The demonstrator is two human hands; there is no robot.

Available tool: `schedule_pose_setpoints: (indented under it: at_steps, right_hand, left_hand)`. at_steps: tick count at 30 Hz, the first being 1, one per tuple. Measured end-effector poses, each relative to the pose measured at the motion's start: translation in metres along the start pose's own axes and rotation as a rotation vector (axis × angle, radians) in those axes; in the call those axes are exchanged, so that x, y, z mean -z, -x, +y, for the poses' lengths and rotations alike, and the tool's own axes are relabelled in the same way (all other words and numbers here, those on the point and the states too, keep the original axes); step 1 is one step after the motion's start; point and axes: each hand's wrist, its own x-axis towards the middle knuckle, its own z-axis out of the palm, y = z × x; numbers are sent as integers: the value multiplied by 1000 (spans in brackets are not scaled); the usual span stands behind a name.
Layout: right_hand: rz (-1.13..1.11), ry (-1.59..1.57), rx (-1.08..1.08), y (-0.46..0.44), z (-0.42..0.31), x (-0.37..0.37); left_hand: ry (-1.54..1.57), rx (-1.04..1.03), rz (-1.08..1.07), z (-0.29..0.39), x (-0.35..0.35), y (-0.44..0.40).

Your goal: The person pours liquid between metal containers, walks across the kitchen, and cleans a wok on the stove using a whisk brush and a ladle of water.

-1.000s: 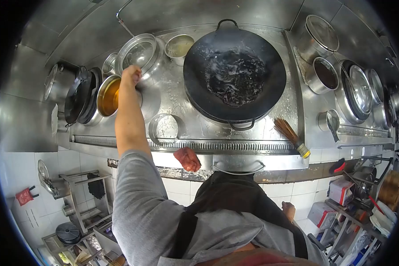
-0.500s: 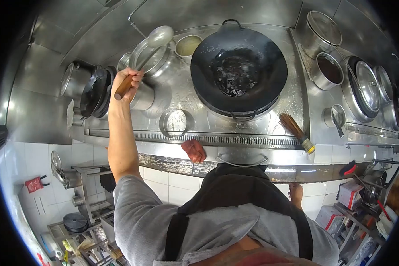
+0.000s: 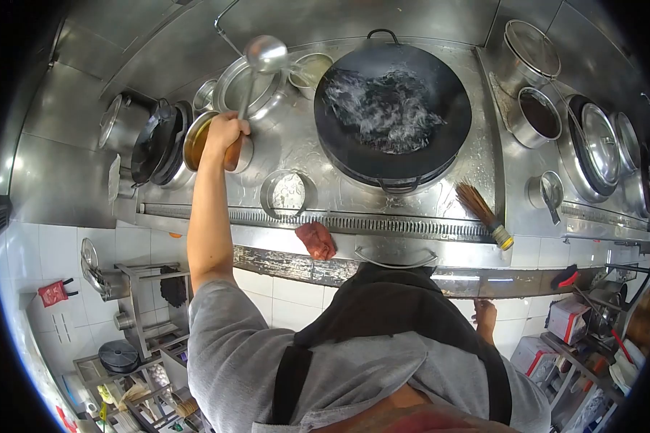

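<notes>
My left hand [image 3: 227, 133] is closed around the wooden handle of a metal ladle [image 3: 266, 54]. The ladle's bowl is tilted over a round metal pan [image 3: 278, 101], and liquid streams off its right side past a small pot [image 3: 313, 66]. To the right sits a large black wok [image 3: 393, 166], with water splashing and swirling across its inside. Below my left wrist is a metal pot of yellowish-brown liquid [image 3: 195, 148], partly hidden by the hand. My right hand [image 3: 486, 314] hangs low beside my apron, fingers loosely apart, holding nothing visible.
A bamboo brush [image 3: 484, 215] lies right of the wok. A metal ring [image 3: 287, 194] and a red cloth [image 3: 315, 240] are near the stove's front edge. Pots of dark liquid [image 3: 539, 115] and lids [image 3: 598, 137] stand at the right; black pans [image 3: 152, 151] lean at the left.
The ladle has turned and tipped, with my left hand shifting slightly right. Liquid now flies from it, and the water in the wok has gone from a small pool to a wide splash.
</notes>
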Motion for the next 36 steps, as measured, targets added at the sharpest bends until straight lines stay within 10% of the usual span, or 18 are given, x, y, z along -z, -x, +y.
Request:
schedule_pose_setpoints:
  at_steps: [4, 9, 11, 13, 20, 26, 31, 36]
  right_hand:
    - [19, -4, -54, 32, 11, 4]
    - [66, -3, -140, 64, 23, -3]
    - [56, -18, -153, 63, 42, -12]
    - [51, -45, -169, 67, 37, -15]
    - [56, -151, -151, 60, 43, -39]
    - [79, -192, -62, 14, 64, -44]
    - [62, -286, -121, 21, 54, -8]
    - [56, -140, -74, 34, 83, 16]
  left_hand:
    - [-799, 64, 262, -34, -3, -83]
    - [-745, 194, -10, -80, -15, -176]
    - [-263, 178, 24, -130, -18, -233]
    - [845, -169, 47, -146, -15, -212]
    - [867, 222, 97, 19, -3, -148]
    - [190, 94, -70, 184, -3, -143]
    - [-531, -268, 265, 221, -48, -135]
    - [382, -22, 72, 194, -108, -52]
